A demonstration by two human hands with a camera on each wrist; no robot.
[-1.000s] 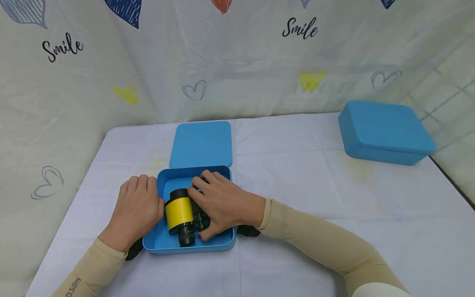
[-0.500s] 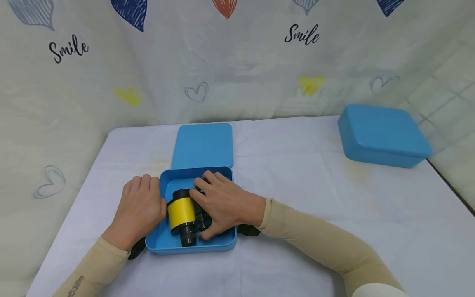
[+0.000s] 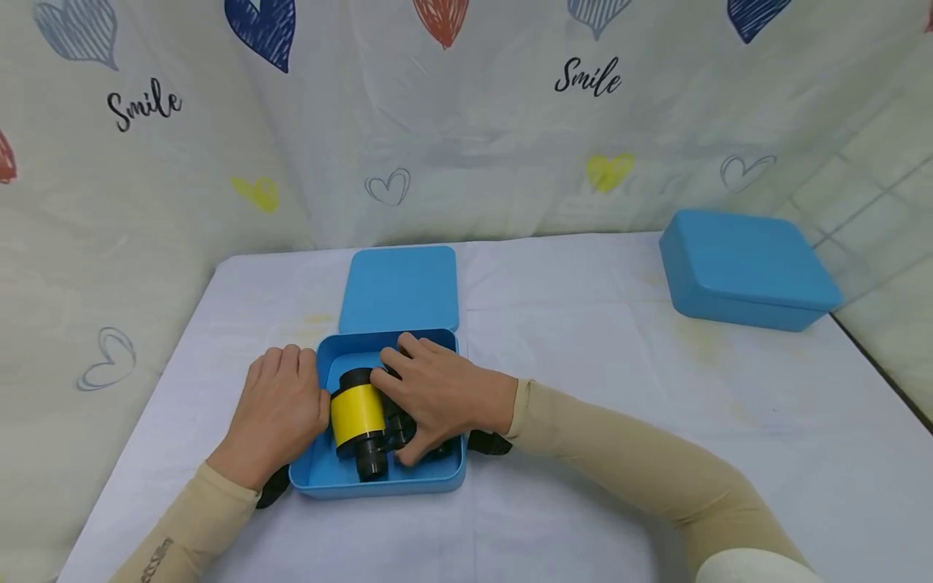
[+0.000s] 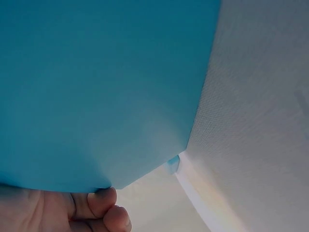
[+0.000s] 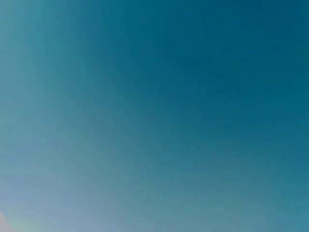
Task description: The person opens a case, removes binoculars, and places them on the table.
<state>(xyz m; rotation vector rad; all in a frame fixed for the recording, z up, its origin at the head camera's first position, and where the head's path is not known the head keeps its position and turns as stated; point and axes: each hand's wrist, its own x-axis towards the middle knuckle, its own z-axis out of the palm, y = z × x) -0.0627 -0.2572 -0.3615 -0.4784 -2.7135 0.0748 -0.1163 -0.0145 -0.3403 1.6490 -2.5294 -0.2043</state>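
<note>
A blue box (image 3: 372, 488) stands on the white-covered table with its lid (image 3: 399, 287) folded back behind it. Inside lies a pair of black and yellow binoculars (image 3: 358, 411). My right hand (image 3: 445, 397) reaches over the box's right side and grips the binoculars' right barrel, which the hand mostly covers. My left hand (image 3: 280, 409) grips the box's left wall at the rim. In the left wrist view, curled fingertips (image 4: 104, 203) meet the edge of the blue box wall (image 4: 106, 96). Blue surface fills nearly all of the right wrist view.
A second blue box (image 3: 751, 271), its lid down, stands at the table's back right corner. Behind the table hangs a pale cloth (image 3: 488, 121) printed with hearts and "Smile". The table's right edge runs past the second box.
The head view has shifted slightly. The binoculars have tipped a little in the box under my right hand, their near end moving up slightly. My left hand keeps its hold on the wall.
</note>
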